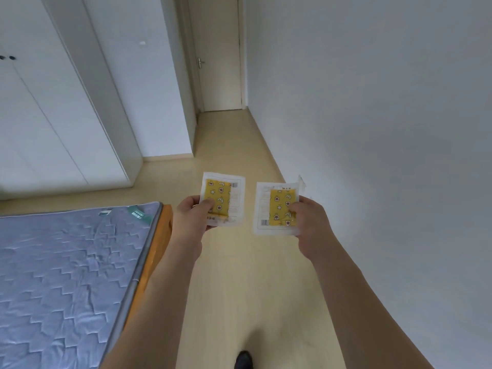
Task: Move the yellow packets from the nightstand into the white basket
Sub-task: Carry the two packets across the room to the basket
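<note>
Two yellow packets are held up over the wooden floor [234, 262], one per hand. The left hand [190, 217] pinches the left packet [223, 199] at its near left edge, thumb on its face. The right hand [310, 222] likewise grips the right packet [277, 209] at its right edge. A mattress [66, 262] lies near left; one closed door [218, 57] stands far ahead.

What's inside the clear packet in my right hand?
A yellow sheet printed with stars and moons shows through the right packet. The right hand thumb covers part of it; anything behind the sheet is hidden.
</note>
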A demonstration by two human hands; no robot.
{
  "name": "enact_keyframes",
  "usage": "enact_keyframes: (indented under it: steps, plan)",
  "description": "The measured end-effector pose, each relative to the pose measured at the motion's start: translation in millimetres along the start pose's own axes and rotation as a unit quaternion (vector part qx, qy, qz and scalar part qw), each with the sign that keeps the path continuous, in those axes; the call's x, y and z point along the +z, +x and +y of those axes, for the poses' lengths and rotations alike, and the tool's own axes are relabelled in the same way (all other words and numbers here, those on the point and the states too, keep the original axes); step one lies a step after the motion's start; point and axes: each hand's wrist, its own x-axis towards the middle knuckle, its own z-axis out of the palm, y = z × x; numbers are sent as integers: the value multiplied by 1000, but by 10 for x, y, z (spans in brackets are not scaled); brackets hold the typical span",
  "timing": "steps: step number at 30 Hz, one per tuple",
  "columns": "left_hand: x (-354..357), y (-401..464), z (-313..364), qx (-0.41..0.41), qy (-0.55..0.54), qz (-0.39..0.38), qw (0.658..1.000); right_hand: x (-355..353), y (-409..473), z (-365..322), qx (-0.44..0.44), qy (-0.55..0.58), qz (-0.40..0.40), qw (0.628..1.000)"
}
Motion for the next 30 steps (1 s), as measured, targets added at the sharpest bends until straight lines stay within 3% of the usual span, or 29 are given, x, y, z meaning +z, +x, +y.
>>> enact_keyframes:
  steps: [12, 22, 30]
  plan:
    - [231, 2930, 663, 37, -37, 72, 996, 1641, 2644, -776, -8, 3, -70, 998]
    - [715, 4897, 750, 15, -20, 74, 997, 2604, 4711, -1003, 11, 6, -96, 995]
    - [976, 6775, 1230, 47, -5, 142, 989, 3713, 6668, -1442, -19, -39, -153, 987]
